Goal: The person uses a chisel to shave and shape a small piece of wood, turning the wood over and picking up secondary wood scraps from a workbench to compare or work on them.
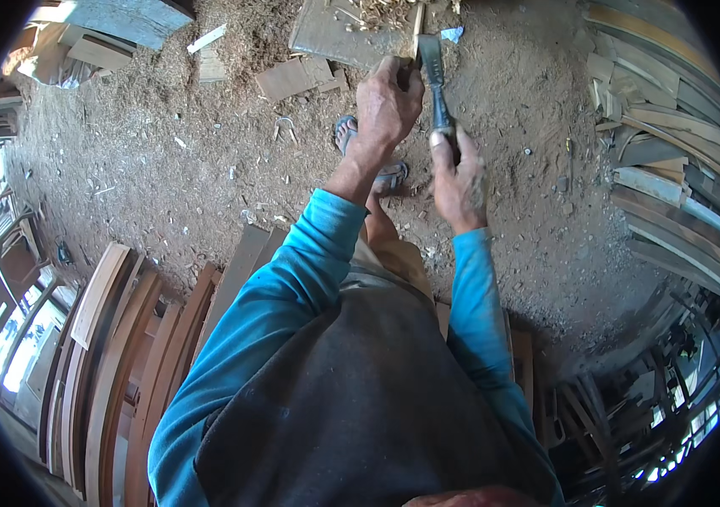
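Observation:
My left hand [389, 100] is closed near the top middle, its fingers pinched round the lower end of a thin pale wood strip [419, 20]. My right hand [459, 177], a little lower and to the right, grips the near end of a dark metal tool with a broad flat blade [432, 61]. The tool points away from me, and its broad end overlaps or lies right beside the strip; whether they touch I cannot tell. Past my hands a flat grey-brown board [326, 35] lies on the ground, with curled wood shavings [389, 13] on it.
Stacked curved wood pieces [115, 338] stand at my lower left, and more planks [672, 160] pile up along the right. Offcuts [288, 80] and sawdust cover the dirt floor [165, 160]. My sandaled feet [389, 176] are below my hands. A pale blue-white slab [132, 19] sits at upper left.

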Tool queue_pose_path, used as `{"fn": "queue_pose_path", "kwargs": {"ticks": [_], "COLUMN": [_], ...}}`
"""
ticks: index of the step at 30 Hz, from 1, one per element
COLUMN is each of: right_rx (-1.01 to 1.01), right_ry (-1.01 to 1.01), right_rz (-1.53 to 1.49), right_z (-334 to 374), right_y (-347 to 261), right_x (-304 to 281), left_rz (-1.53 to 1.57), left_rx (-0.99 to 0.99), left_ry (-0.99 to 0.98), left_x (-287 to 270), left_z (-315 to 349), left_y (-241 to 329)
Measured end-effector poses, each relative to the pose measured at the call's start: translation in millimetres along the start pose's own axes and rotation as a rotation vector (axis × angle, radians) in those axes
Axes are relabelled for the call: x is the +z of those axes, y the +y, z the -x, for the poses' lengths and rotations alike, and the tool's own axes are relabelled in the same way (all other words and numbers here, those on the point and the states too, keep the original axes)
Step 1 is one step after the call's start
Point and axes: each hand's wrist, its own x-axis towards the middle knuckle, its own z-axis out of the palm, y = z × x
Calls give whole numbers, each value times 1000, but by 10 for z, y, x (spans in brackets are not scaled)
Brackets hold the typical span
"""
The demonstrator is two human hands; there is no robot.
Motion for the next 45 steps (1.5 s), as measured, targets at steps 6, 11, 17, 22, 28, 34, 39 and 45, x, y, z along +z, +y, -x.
{"fn": "queue_pose_path", "kwargs": {"ticks": [6,11,17,22,28,34,39,45], "right_rx": [-130,-137,-142,-134,-151,-131,-151,-158], "right_ry": [49,30,16,24,48,1,21,37], "right_rz": [94,101,94,26,-12,-23,12,-52], "right_z": [-21,-35,78,197,106,124,182,146], "right_y": [11,-49,70,160,51,86,155,44], "right_x": [16,-38,2,16,46,33,53,39], "left_rz": [-117,-197,-88,-89,-50,-131,-126,-135], "left_rx": [184,188,220,259,250,209,208,206], "left_ry": [9,2,125,161,251,277,226,262], "left_x": [-28,-43,11,59,129,166,184,229], "left_z": [-18,-59,-8,-8,84,50,-8,48], "left_y": [41,-11,-127,-122,-92,-144,-157,-154]}}
